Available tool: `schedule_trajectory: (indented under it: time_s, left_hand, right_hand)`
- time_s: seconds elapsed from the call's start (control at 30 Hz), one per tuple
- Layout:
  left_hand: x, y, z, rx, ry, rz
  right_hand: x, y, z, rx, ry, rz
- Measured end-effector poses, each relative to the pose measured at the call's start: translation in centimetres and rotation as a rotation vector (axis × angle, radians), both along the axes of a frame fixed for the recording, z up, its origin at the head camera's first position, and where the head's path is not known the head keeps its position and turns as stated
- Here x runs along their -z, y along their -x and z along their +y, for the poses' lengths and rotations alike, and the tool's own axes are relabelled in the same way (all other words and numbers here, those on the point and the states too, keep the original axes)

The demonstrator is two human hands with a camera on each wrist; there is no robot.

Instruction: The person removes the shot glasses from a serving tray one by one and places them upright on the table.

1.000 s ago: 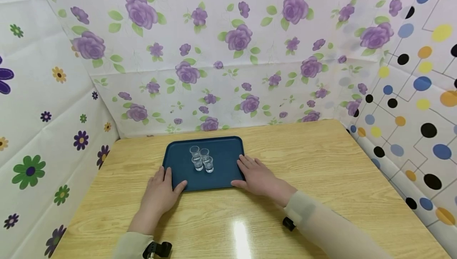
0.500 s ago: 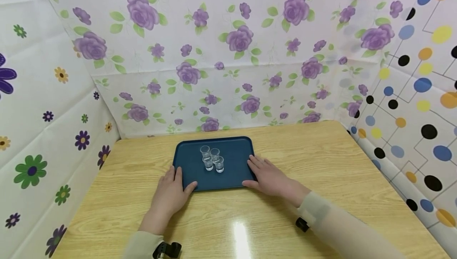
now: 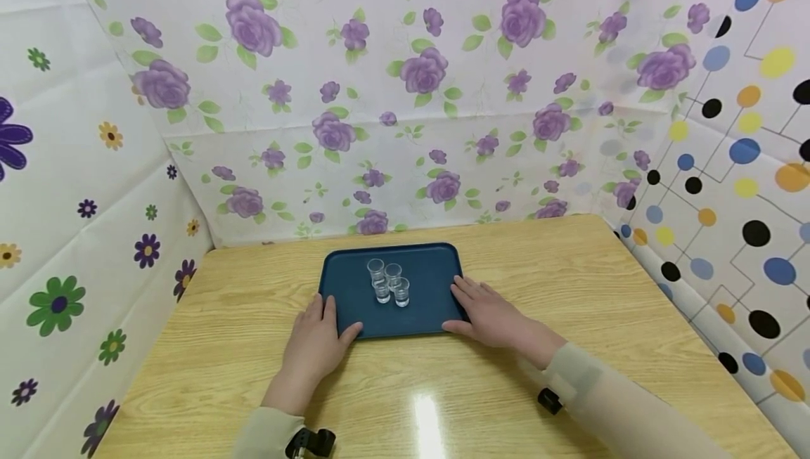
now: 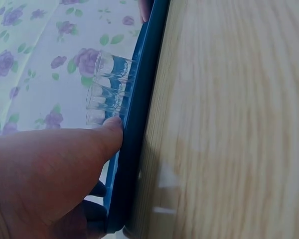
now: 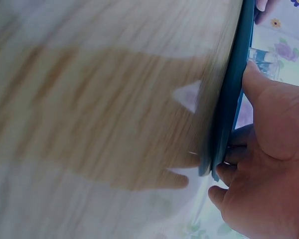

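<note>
Room to pass lies between the tray [image 3: 433, 278] and the far right corner of the tabletop [image 3: 538, 269]; flowered cloth [image 3: 380, 128] bars the far edge, glasses [image 3: 391, 282] the tray's middle.

1. A tabletop booth screened off by printed sheets, much like a makeshift filming corner; whether it stands in a home, lab or office cannot be told.
2. A rose-print sheet [image 3: 392, 143] fills the upper middle, creased across.
3. A daisy-print sheet [image 3: 69, 185] covers the left side; a dotted sheet [image 3: 728, 234], the right.
4. A wood-grain table [image 3: 386, 389] spans the lower frame, glossy and reflecting light.
</note>
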State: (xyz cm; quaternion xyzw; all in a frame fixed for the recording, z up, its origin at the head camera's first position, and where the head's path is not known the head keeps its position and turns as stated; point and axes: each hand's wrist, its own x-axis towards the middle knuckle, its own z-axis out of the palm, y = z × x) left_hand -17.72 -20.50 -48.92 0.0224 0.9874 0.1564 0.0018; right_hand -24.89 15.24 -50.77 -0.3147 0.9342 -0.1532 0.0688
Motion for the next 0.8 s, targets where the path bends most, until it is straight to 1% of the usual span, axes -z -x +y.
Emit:
schedule_trajectory:
  time_s: [0.13, 0.23, 0.43, 0.53, 0.8]
  left_hand:
    - [0.2, 0.1, 0.6, -0.002, 0.005, -0.002]
    - [0.2, 0.1, 1.1, 0.0, 0.009, 0.012]
    - [0.2, 0.0, 2.0, 0.005, 0.012, 0.025]
    - [0.2, 0.0, 2.4, 0.007, 0.011, 0.024]
    - [0.1, 0.1, 3.3, 0.005, 0.011, 0.023]
  right_hand:
    - [-0.1, -0.1, 0.7, -0.002, 0.034, 0.0]
    - [-0.2, -0.3, 1.2, 0.01, 0.014, 0.002]
    - [-1.3, -0.8, 1.7, 0.027, -0.014, -0.023]
    - [-1.3, -0.8, 2.2, 0.029, -0.023, -0.024]
    - [-0.9, -0.6, 3.2, 0.016, 0.007, -0.002]
